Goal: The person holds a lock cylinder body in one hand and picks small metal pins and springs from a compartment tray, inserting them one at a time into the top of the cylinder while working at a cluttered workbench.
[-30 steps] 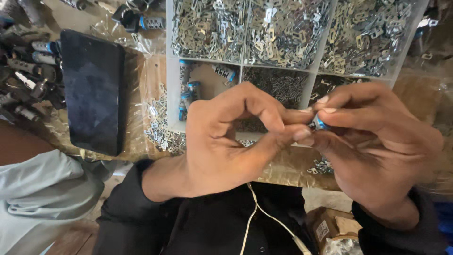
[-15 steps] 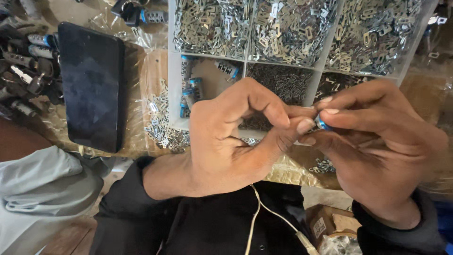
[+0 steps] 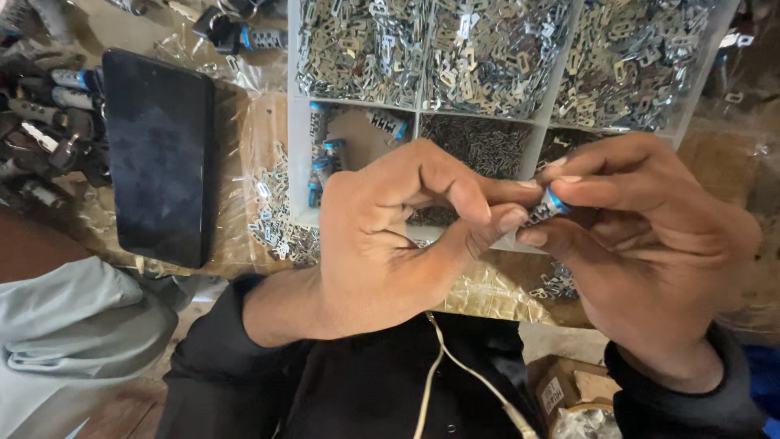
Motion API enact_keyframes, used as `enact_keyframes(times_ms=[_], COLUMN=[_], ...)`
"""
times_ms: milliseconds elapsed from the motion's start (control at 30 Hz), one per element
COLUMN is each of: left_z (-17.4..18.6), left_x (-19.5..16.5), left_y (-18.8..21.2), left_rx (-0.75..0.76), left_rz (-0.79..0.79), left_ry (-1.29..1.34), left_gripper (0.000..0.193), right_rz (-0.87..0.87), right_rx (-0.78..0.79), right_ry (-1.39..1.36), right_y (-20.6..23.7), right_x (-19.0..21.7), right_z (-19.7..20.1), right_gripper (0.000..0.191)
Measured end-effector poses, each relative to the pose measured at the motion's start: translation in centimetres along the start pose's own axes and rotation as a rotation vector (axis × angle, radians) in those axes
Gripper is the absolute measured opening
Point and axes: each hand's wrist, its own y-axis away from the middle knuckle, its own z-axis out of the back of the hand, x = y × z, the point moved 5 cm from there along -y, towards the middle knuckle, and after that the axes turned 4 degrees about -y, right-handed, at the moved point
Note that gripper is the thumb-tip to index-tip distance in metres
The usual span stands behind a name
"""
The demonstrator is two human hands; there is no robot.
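1. Both hands meet over the near edge of the white divided tray [image 3: 296, 162]. The left hand [image 3: 390, 236] and right hand [image 3: 642, 244] each pinch one small blue-banded metal piece [image 3: 548, 203] between fingertips, so it sits up in the air, not on the desk.
2. My take: hold the fingertip grip snug but light, and keep the piece over the tray so a slip lands there.
3. Far compartments hold heaps of silvery stamped clips [image 3: 496, 49]; a few more blue-banded pieces [image 3: 321, 158] lie in the near left one.
4. A dark phone [image 3: 158, 154] lies left on the desk.
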Motion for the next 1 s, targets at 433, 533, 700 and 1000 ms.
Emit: enact_keyframes(times_ms=[433, 533, 700, 1000], left_z=[1.2, 1.5, 1.6, 0.3], left_x=[0.1, -1.6, -3.2, -3.1], left_y=[-0.3, -1.1, -1.0, -2.1], left_rx=[0.103, 0.112, -0.047, -0.007], left_rz=[-0.008, -0.072, -0.53, -0.296], left_ry=[-0.056, -0.072, -1.011, -0.719], left_gripper=[0.017, 0.019, 0.022, 0.012], right_rz=[0.093, 0.0, -0.147, 0.038], right_rx=[-0.019, -0.122, -0.269, -0.099], right_ry=[-0.013, -0.182, -0.519, -0.098], right_y=[2.6, 2.5, 1.5, 0.5], right_x=[-3.7, -5.2, -6.1, -0.9], right_z=[-0.1, 0.5, 0.7, 0.0], right_gripper=[0.028, 0.038, 0.042, 0.036])
